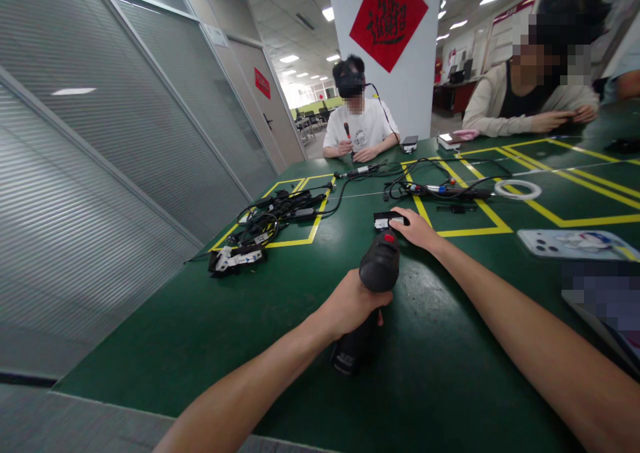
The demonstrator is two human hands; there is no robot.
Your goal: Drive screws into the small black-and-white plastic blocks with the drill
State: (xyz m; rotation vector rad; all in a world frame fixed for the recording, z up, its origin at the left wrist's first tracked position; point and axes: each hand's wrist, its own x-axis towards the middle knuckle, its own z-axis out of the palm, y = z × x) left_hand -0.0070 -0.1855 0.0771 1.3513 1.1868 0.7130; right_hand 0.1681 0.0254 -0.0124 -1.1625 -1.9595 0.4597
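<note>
My left hand (pixel 353 303) is wrapped round the grip of a black cordless drill (pixel 380 263) with a red button on top. Its rear end faces me, and its base (pixel 345 360) is low over the green table. Beyond the drill, my right hand (pixel 413 228) has its fingers closed on the right end of a small black-and-white part (pixel 384 220). The front of the drill is hidden behind its body, so I cannot tell whether it touches the part. A similar black-and-white part (pixel 237 260) lies further left on the table.
Tangled black cables (pixel 280 210) lie inside yellow tape lines at left. More cables, a pen-like electric screwdriver (pixel 440 190) and a white ring (pixel 517 189) lie ahead right. A phone (pixel 575 244) is near my right arm. Two people sit across the green table (pixel 300 386); one holds a screwdriver (pixel 347 133).
</note>
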